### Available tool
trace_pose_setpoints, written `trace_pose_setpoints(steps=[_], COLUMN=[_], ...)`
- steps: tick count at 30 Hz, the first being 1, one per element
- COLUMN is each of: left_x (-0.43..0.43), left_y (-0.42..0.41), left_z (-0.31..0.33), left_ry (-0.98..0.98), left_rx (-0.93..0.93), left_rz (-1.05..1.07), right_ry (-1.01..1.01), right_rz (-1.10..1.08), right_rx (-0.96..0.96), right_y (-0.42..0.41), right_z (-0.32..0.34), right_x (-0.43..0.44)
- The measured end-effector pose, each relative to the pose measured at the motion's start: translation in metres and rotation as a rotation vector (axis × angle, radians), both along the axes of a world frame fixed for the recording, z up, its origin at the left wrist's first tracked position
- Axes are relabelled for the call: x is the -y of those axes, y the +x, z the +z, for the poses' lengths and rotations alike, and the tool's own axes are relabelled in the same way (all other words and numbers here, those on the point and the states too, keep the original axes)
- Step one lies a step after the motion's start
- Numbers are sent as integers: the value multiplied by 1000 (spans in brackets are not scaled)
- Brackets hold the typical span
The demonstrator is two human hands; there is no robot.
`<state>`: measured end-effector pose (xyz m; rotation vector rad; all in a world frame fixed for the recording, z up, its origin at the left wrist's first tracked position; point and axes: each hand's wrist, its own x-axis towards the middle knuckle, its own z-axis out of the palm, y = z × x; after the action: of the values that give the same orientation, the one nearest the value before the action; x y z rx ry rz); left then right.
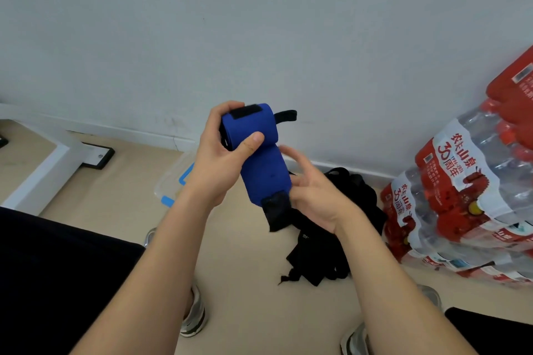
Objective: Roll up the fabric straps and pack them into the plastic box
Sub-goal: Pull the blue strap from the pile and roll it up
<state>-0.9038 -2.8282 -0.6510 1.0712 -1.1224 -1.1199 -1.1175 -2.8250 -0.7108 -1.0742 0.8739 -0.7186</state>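
Observation:
A blue fabric strap [259, 158] with black velcro patches is mostly rolled, and I hold it up in front of me. My left hand [222, 158] grips the rolled part, thumb across its front. The loose blue tail hangs down to a black end tab. My right hand [314, 190] is beside that tail with fingers spread and relaxed, touching its right edge. A clear plastic box [173, 181] with blue latches sits on the floor behind my left wrist, mostly hidden. A heap of black straps [331, 242] lies on the floor below my right hand.
Shrink-wrapped packs of water bottles [467, 190] with red labels are stacked at the right against the wall. A white frame [43, 173] with a black foot stands at the left. My shoes [196, 314] and dark trouser legs fill the bottom of the view.

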Motion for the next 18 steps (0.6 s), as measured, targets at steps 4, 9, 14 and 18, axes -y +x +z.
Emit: trace_pose_setpoints(steps=[4,9,14,18], left_x=[0,0,-6,-11], left_y=[1,7,-5,-9], left_z=[-11,-16,-14,-17], left_ry=[46,180,368,346], left_rx=[3,-65,-234,-84], left_rz=[-19,-50,-198,-270], right_ry=[-151,-543,-661,-642], right_rz=[114,-225,-391,-487], right_rx=[58,-416,-430,-508], right_y=[-2,5,16,19], right_z=[36,54,57,44], right_x=[3,16,22,15])
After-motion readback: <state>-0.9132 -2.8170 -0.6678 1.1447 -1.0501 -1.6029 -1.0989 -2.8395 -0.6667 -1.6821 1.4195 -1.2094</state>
